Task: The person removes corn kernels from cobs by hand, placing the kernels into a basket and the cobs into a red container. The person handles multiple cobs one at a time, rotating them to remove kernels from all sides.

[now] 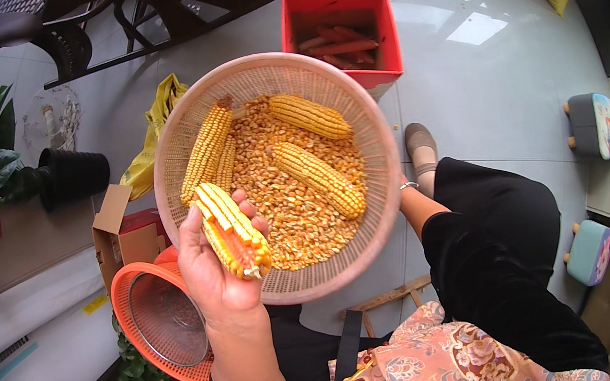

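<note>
My left hand (220, 258) is closed around a partly shelled ear of corn (234, 230), with a bare strip of reddish cob showing between rows of yellow kernels. The ear is above the near left part of a round pink plastic basket (382, 196). Loose corn kernels (292, 222) cover the basket's bottom, and several whole ears, one of them an ear of corn (320, 179), lie on them. My right hand (404, 181) is at the basket's right outer side, mostly hidden behind its rim; its wrist wears a bracelet.
A red box (387, 28) holding bare cobs stands beyond the basket. An orange basket (131, 338) with a round sieve is at the left, near an open cardboard box (113, 221) and a yellow bag (147, 155). Small stools (593, 127) stand at the right.
</note>
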Demonstrator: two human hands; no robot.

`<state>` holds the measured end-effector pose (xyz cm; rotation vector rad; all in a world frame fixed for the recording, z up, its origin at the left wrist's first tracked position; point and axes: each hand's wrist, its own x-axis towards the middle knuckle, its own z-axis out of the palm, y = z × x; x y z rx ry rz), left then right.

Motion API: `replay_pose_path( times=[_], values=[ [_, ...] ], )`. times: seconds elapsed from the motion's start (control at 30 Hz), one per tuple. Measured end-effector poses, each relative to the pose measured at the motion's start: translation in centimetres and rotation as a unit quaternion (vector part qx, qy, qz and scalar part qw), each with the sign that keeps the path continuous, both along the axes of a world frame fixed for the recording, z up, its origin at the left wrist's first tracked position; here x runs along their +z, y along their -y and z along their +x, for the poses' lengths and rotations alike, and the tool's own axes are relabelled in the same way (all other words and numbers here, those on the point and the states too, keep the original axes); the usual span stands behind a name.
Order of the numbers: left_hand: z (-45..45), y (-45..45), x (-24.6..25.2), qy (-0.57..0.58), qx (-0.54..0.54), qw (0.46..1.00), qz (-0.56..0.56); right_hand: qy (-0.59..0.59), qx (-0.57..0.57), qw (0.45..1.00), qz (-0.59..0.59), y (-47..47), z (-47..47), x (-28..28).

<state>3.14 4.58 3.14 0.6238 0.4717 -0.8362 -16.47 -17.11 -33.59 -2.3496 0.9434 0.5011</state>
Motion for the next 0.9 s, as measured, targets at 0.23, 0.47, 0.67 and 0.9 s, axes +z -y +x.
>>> replay_pose_path(
  times=[0.23, 0.47, 0.67, 0.9],
  values=[
    [0.0, 0.6, 0.2, 0.000, -0.024, 0.997, 0.075, -0.082, 0.021, 0.996, -0.010, 0.6, 1.6, -1.2],
    [-1.6, 2.0, 0.5, -0.048, -0.059, 0.993, 0.088, -0.103, 0.002, 0.995, 0.010, 1.5, 2.3, -0.9],
    [-3.9, 2.8, 0.5, -0.054, -0.106, 0.991, 0.066, -0.080, -0.023, 0.996, 0.015, 3.4, 2.7, 0.2],
    [-5.9, 2.7, -0.8, 0.009, -0.051, 0.999, 0.013, 0.121, -0.314, 0.922, 0.192, 7.6, 4.0, 4.6]
  ],
)
